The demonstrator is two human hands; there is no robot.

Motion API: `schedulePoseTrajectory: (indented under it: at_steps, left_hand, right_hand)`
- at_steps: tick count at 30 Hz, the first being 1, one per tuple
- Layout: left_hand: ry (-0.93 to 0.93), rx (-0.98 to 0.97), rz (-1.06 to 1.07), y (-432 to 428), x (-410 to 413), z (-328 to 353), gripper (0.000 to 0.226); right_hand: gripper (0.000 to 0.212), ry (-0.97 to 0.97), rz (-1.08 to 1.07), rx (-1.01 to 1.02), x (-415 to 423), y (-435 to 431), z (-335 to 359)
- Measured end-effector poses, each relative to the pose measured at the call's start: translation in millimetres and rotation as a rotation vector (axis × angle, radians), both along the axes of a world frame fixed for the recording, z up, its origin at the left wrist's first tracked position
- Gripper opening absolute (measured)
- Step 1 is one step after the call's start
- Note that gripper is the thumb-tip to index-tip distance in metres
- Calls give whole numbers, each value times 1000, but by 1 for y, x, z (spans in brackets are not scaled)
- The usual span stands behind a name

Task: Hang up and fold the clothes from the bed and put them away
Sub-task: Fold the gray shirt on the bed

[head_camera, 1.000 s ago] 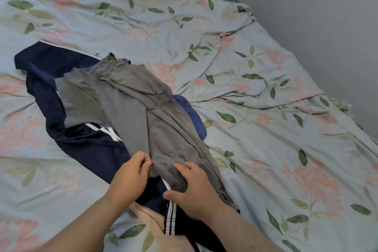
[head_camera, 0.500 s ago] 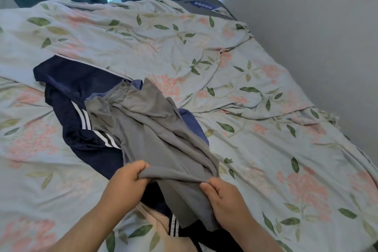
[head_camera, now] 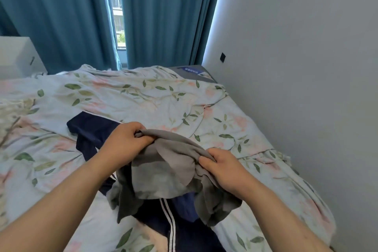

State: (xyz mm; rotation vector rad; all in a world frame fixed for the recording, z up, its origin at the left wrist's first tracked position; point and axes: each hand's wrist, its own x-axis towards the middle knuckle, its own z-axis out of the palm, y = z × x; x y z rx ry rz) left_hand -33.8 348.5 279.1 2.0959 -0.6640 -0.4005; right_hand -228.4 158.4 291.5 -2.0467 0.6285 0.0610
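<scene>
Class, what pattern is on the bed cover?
The pale bed cover shows green leaves and pink blossoms; head view shows it best.

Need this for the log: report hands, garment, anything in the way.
Left hand and right hand both grip grey garment, bunched, held above bed. Navy striped garment lies underneath.

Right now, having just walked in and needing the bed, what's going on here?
A person's left hand and right hand each grip an edge of a grey garment, holding it up, bunched. A navy striped garment lies beneath it on the floral duvet. The grey one is not yet folded.
</scene>
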Motion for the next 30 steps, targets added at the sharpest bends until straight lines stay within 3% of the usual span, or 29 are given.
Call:
schedulePoseTrajectory:
  at_steps: [3,7,10,16,20,22,25,27,30]
  left_hand:
    - [-23,-81,53,16,-2,58,14]
    - [-139,-310,266,47,-37,117,32]
    - [-47,-525,268,77,-103,135,29]
    - [112,-315,-10,97,-196,142,77]
    - [57,-320,-27,102,-209,165,48]
    - [123,-399,-76,111,-212,182,33]
    - [188,-444,-206,121,-218,199,55]
    - [133,-374,-167,125,-224,201,60]
    - [18,-368,-44,125,-221,191,16]
  right_hand:
    - [34,-114,-87,282,3,18,74]
    - [33,-286,-225,541,13,52,165]
    - [32,-363,-307,631,15,82,221]
    - [27,-330,-313,720,3,132,293]
    - [27,-259,-299,738,-4,146,312]
    - [27,-270,-325,786,-11,153,321]
    - [40,-332,-430,940,-15,157,327]
    - [46,-386,-434,980,-17,158,334]
    - [41,-368,-404,889,-24,160,342]
